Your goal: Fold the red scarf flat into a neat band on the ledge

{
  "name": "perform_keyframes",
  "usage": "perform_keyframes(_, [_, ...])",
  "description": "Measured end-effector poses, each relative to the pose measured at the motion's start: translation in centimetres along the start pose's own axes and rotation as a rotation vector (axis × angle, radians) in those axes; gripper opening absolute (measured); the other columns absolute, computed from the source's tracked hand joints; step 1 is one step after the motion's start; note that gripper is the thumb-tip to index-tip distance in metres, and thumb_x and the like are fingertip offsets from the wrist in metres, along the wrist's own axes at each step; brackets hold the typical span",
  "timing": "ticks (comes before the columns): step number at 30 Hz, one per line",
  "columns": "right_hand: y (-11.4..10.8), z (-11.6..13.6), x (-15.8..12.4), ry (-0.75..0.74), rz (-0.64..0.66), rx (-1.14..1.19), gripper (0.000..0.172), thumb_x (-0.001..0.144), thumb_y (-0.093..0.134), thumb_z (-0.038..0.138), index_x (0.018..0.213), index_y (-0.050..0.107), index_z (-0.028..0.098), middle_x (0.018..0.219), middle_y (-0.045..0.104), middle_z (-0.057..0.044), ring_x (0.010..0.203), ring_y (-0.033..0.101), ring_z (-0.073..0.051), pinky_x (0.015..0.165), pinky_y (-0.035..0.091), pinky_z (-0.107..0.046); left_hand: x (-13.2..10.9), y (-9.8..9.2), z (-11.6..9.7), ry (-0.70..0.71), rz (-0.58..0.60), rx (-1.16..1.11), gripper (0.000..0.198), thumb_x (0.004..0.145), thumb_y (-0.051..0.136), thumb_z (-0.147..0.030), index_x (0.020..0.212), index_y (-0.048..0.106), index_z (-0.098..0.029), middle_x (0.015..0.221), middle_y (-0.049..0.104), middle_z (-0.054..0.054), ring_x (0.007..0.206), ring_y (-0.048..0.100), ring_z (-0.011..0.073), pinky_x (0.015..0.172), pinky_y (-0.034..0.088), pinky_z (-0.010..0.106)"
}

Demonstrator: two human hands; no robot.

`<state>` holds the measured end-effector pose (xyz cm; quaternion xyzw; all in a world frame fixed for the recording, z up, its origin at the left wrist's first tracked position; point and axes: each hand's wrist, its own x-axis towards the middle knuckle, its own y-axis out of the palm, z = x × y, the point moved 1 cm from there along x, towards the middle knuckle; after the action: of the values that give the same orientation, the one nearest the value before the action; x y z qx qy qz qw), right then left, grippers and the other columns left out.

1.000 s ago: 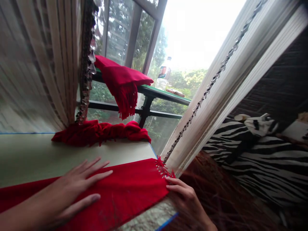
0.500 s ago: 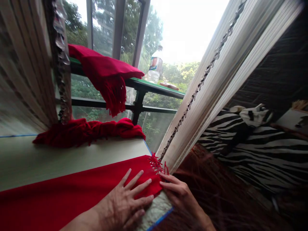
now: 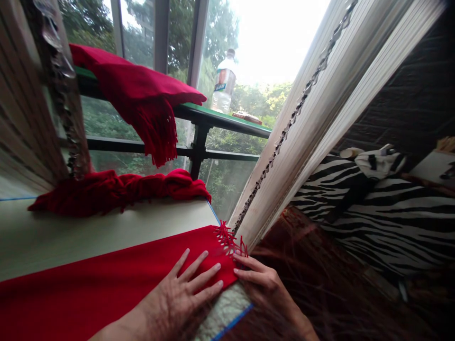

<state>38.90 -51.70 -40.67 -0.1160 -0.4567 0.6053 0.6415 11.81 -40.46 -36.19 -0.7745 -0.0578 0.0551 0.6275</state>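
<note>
A red scarf (image 3: 117, 274) with a knotted fringe (image 3: 226, 240) lies flat along the pale, blue-edged table (image 3: 170, 212). Fingers spread, my left hand (image 3: 185, 291) presses flat on it near the fringed end. At the scarf's right corner my right hand (image 3: 261, 279) has its fingertips on the edge beside the fringe. Its index and middle fingers show, while the thumb is hidden beneath, and the hand looks closed on the cloth there.
A bunched red scarf (image 3: 142, 187) lies along the table's far edge. Another red scarf (image 3: 138, 90) hangs over the green-topped rail, with a plastic bottle (image 3: 223, 83) beside it. Pale curtains (image 3: 302, 123) frame the window; zebra-striped fabric (image 3: 398, 213) is at right.
The view has shifted slightly, so the background sits further left and higher. Both hands stay nearly in place on the scarf, the left still spread flat, the right still at the corner.
</note>
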Motion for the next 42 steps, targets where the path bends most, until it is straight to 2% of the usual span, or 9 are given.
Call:
perform_keyframes(8, [0.0, 0.0, 0.1, 0.018, 0.015, 0.023, 0.054, 0.095, 0.06, 0.021, 0.134, 0.059, 0.058, 0.148, 0.062, 0.003, 0.135, 0.06, -0.024, 0.107, 0.058, -0.047, 0.3, 0.2, 0.0, 0.018, -0.015, 0.021, 0.064, 0.099, 0.056, -0.02, 0.156, 0.037, -0.04, 0.165, 0.032, 0.001, 0.153, 0.023, 0.0401, 0.117, 0.026, 0.077])
perform_keyframes(16, [-0.4, -0.1, -0.6, 0.072, 0.032, -0.02, 0.047, 0.095, 0.06, 0.026, 0.133, 0.061, 0.054, 0.15, 0.061, 0.003, 0.137, 0.058, -0.025, 0.112, 0.054, -0.05, 0.1, 0.5, -0.5, 0.121, -0.152, 0.048, 0.062, 0.102, 0.053, -0.027, 0.16, 0.032, -0.031, 0.163, 0.037, -0.002, 0.153, 0.031, 0.0277, 0.129, 0.022, 0.054])
perform_keyframes(19, [-2.1, -0.2, 0.1, 0.161, -0.107, -0.063, 0.04, 0.098, 0.057, 0.03, 0.133, 0.063, 0.049, 0.145, 0.064, -0.001, 0.133, 0.062, -0.026, 0.111, 0.055, -0.05, -0.1, -0.1, -0.8, 0.132, -0.133, 0.032, 0.059, 0.106, 0.048, -0.033, 0.161, 0.03, -0.03, 0.163, 0.036, -0.002, 0.153, 0.03, 0.0254, 0.13, 0.02, 0.049])
perform_keyframes(22, [-3.8, -0.4, 2.9, 0.21, -0.195, -0.105, 0.032, 0.101, 0.052, 0.035, 0.129, 0.067, 0.038, 0.134, 0.07, -0.005, 0.127, 0.065, -0.026, 0.11, 0.055, -0.05, -0.1, -0.8, -1.0, 0.11, -0.067, -0.002, 0.058, 0.107, 0.044, -0.036, 0.162, 0.027, -0.029, 0.165, 0.032, 0.0, 0.154, 0.027, 0.0273, 0.129, 0.021, 0.053])
perform_keyframes(25, [-3.8, -0.6, 7.7, 0.158, -0.031, -0.131, 0.031, 0.102, 0.051, 0.038, 0.125, 0.069, 0.027, 0.134, 0.068, -0.01, 0.128, 0.063, -0.025, 0.112, 0.052, -0.046, 0.0, -1.5, -1.3, 0.074, -0.028, -0.029, 0.059, 0.106, 0.047, -0.036, 0.161, 0.028, -0.031, 0.165, 0.032, 0.001, 0.154, 0.026, 0.0304, 0.127, 0.022, 0.06])
perform_keyframes(28, [-2.4, -1.0, 12.6, 0.078, 0.147, -0.132, 0.034, 0.099, 0.058, 0.038, 0.129, 0.067, 0.023, 0.137, 0.066, -0.01, 0.127, 0.063, -0.022, 0.112, 0.049, -0.038, 0.0, -2.0, -1.6, 0.051, -0.014, -0.06, 0.058, 0.106, 0.048, -0.039, 0.161, 0.031, -0.032, 0.164, 0.034, 0.001, 0.153, 0.028, 0.0327, 0.125, 0.023, 0.064])
perform_keyframes(32, [-0.1, -1.5, 17.2, 0.016, 0.32, -0.162, 0.042, 0.089, 0.074, 0.043, 0.125, 0.07, 0.022, 0.122, 0.071, -0.007, 0.113, 0.066, -0.022, 0.101, 0.053, -0.035, -0.2, -2.1, -1.6, 0.05, -0.021, -0.103, 0.058, 0.105, 0.049, -0.043, 0.16, 0.033, -0.034, 0.164, 0.035, 0.001, 0.153, 0.029, 0.0337, 0.125, 0.023, 0.064])
perform_keyframes(37, [1.3, -1.7, 19.6, -0.02, 0.421, -0.183, 0.025, 0.094, 0.066, 0.042, 0.095, 0.077, 0.019, 0.099, 0.071, 0.001, 0.09, 0.066, -0.013, 0.086, 0.052, -0.024, -0.4, -1.7, -1.3, 0.066, -0.078, -0.09, 0.062, 0.103, 0.054, -0.042, 0.16, 0.032, -0.036, 0.163, 0.038, 0.001, 0.153, 0.031, 0.0305, 0.127, 0.022, 0.059])
perform_keyframes(42, [2.0, -1.5, 20.1, 0.001, 0.393, -0.237, 0.019, 0.096, 0.064, 0.031, 0.094, 0.075, 0.015, 0.094, 0.07, 0.001, 0.082, 0.063, -0.011, 0.08, 0.051, -0.022, -0.5, -1.3, -1.4, 0.091, -0.134, -0.068, 0.062, 0.105, 0.051, -0.041, 0.162, 0.03, -0.029, 0.163, 0.039, 0.005, 0.153, 0.032, 0.0244, 0.129, 0.023, 0.044])
